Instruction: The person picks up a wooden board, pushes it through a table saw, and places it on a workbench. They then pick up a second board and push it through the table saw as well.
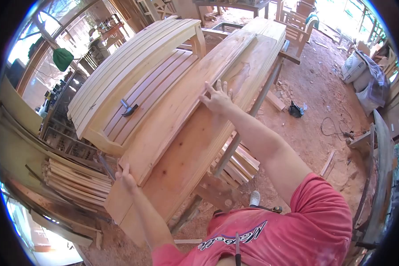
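Observation:
A long wooden plank [181,116] lies on top of wider boards [175,155], running diagonally away from me. My left hand [127,179] is at the plank's near end, its fingers closed round the end edge. Farther up, my right hand [217,98] rests on the plank's right edge, with the fingers spread apart. Beyond the plank's left side is a slatted wooden bench [137,66], and a hammer [128,108] lies on its slats.
Stacked wood strips [77,184] lie at the left. To the right, sacks [363,80], a dark small object [295,109] and a cable [337,128] are on the dusty floor [312,84]. A wooden chair [295,29] stands at the back.

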The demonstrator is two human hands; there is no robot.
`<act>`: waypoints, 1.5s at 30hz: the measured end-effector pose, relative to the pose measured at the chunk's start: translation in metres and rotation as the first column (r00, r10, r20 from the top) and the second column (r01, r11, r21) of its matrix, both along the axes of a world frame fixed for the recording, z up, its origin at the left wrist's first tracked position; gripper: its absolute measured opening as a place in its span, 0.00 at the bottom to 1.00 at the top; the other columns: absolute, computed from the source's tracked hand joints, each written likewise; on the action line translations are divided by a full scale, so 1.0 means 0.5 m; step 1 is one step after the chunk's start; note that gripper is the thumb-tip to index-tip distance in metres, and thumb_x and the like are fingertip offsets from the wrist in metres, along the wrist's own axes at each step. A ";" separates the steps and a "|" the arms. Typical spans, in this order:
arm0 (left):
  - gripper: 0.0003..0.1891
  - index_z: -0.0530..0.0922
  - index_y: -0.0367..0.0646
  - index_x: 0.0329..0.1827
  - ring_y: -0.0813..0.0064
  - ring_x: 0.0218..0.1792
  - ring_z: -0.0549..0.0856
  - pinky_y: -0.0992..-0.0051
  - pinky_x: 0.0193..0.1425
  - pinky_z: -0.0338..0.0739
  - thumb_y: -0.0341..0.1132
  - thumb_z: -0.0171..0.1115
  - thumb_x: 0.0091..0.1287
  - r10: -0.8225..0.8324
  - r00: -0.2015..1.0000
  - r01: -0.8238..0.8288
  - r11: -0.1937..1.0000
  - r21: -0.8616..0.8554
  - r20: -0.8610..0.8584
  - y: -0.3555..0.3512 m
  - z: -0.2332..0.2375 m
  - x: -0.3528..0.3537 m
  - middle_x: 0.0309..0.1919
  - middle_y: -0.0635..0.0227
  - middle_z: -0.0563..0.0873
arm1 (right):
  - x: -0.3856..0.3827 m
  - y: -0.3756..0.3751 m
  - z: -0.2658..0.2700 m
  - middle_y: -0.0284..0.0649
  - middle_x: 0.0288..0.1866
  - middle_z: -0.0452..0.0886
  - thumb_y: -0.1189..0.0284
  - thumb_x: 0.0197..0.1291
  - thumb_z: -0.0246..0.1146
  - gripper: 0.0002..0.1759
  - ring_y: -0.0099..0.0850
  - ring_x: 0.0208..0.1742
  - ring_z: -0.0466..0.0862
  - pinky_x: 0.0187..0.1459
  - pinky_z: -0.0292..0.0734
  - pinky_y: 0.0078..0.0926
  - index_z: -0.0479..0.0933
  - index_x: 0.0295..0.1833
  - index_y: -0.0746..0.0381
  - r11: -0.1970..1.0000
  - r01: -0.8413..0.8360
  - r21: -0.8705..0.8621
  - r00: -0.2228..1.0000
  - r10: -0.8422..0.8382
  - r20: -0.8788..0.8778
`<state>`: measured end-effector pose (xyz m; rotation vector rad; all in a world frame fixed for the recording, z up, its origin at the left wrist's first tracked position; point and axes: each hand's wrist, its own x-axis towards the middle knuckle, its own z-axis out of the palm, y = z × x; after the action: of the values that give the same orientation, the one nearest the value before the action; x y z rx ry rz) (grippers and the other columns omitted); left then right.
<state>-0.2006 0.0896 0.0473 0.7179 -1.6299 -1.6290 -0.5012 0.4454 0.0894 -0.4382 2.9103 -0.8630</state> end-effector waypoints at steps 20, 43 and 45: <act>0.30 0.80 0.25 0.50 0.63 0.48 0.85 0.69 0.54 0.81 0.52 0.50 0.80 0.029 0.994 -0.022 0.998 0.066 -0.109 -0.052 -0.026 -0.160 0.47 0.51 0.84 | -0.025 -0.019 -0.005 0.41 0.86 0.54 0.41 0.72 0.48 0.42 0.52 0.86 0.47 0.81 0.38 0.59 0.52 0.85 0.48 0.984 0.145 0.104 0.989 -0.141 -0.041; 0.23 0.84 0.32 0.47 0.72 0.45 0.86 0.72 0.52 0.79 0.49 0.61 0.75 -0.058 0.970 0.115 0.965 -0.235 0.238 -0.113 -0.068 -0.206 0.43 0.60 0.89 | 0.303 0.160 -0.138 0.53 0.61 0.81 0.77 0.62 0.66 0.21 0.54 0.64 0.78 0.62 0.75 0.43 0.77 0.61 0.62 0.835 -0.193 -0.516 0.895 -0.066 -0.441; 0.26 0.84 0.32 0.50 0.68 0.49 0.86 0.70 0.55 0.79 0.53 0.61 0.73 -0.011 0.955 0.104 0.948 -0.301 0.297 -0.147 -0.069 -0.219 0.46 0.57 0.89 | 0.485 0.259 -0.217 0.52 0.63 0.80 0.75 0.64 0.64 0.20 0.52 0.65 0.78 0.65 0.74 0.43 0.77 0.63 0.63 0.838 -0.086 -0.540 0.927 -0.131 -0.351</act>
<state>-0.3101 0.0160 0.0129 0.7755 -2.0824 -1.3001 -0.2586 0.5749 -0.0194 -0.6703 2.9405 -1.8208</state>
